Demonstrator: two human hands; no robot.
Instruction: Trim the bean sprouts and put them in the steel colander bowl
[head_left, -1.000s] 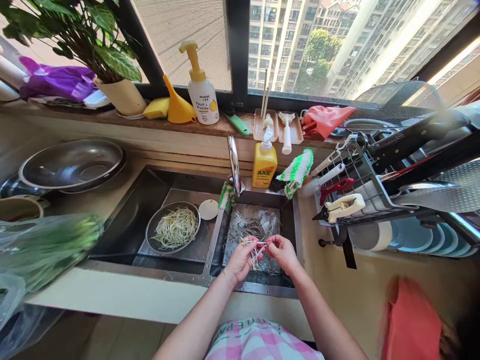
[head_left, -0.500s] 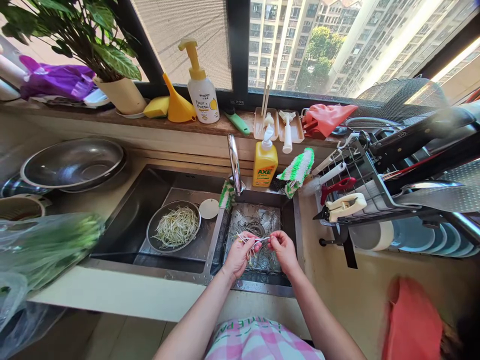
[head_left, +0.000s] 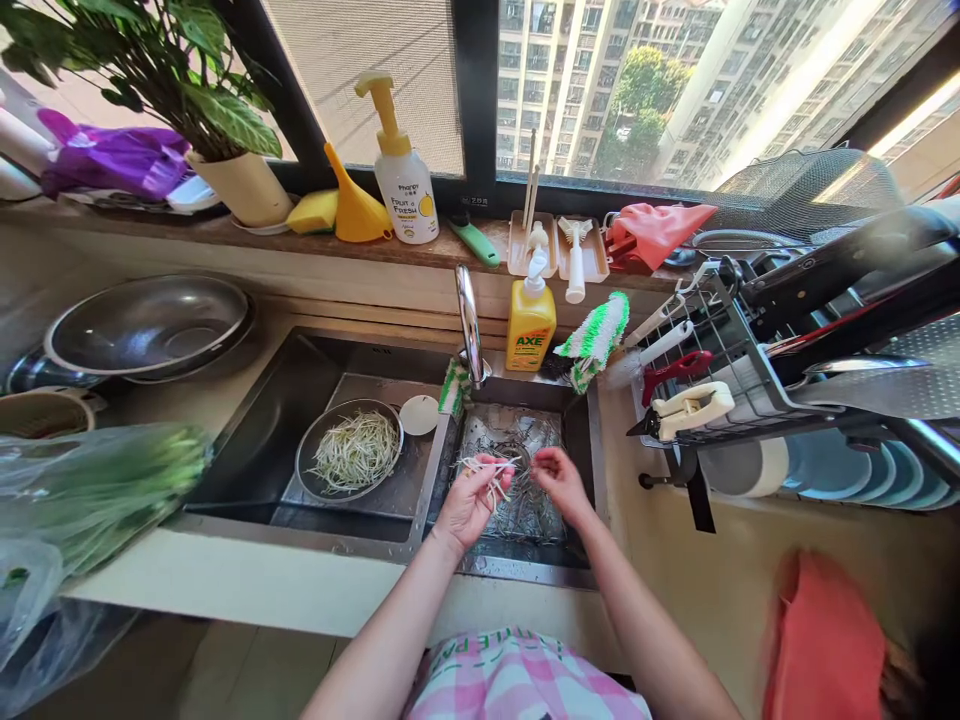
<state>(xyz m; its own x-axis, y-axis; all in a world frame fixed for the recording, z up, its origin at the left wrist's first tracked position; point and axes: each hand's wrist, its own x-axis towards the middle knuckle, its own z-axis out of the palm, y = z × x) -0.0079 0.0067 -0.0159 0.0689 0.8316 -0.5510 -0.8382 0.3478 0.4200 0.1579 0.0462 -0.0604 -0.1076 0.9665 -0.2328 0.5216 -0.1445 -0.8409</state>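
well, the left hand [head_left: 471, 503] pinches bean sprouts [head_left: 491, 478] over a steel sink [head_left: 300, 525]

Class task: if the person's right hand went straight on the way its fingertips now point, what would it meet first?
Most likely the thin, pale bean sprouts pinched in the left hand, just ahead of the right hand; depth is unclear, so it might pass just above them.

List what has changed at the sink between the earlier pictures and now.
The right hand has moved right, away from the bean sprouts, opening a gap between the hands. The left hand keeps hold of the sprouts and has lifted them slightly. The metal bowl of sprouts and the faucet stayed as they were.
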